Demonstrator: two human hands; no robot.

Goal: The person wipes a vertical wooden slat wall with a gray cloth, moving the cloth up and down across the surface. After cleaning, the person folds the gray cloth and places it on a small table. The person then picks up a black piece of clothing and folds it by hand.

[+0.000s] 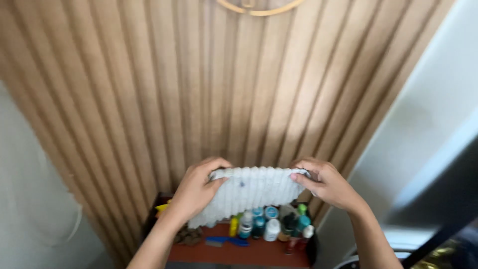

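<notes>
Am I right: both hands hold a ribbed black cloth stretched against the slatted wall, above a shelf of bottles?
Not quite. The head view shows the cloth is white, not black. The rest holds: the left hand and right hand grip its two ends, stretching it before the slatted wall, above the shelf of bottles.

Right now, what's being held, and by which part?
A white ribbed cloth, stretched between both hands: left hand grips its upper left corner, right hand its upper right corner.
</notes>
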